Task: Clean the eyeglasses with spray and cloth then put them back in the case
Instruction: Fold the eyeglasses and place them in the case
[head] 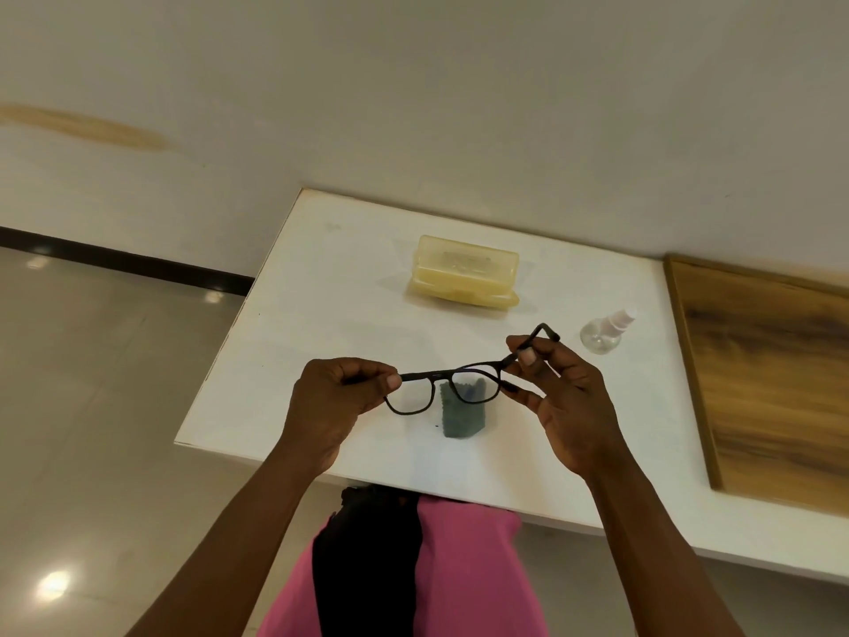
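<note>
Black-framed eyeglasses (441,383) hang in the air above the white table (331,287), held between both hands. My left hand (331,402) pinches the frame's left end, and my right hand (560,397) pinches the right hinge, with that temple arm sticking up and back. Under the glasses a dark green cloth (461,420) lies flat on the table. Further back stands the yellowish translucent case (464,273), lid open. A small clear spray bottle (604,335) with a white nozzle stands to the right, just past my right hand.
A wooden board (772,374) adjoins the table on the right. The wall runs right behind the table. Glossy tiled floor (101,383) lies to the left, below the table's left edge. My lap in pink and black fabric (413,567) sits under the near edge.
</note>
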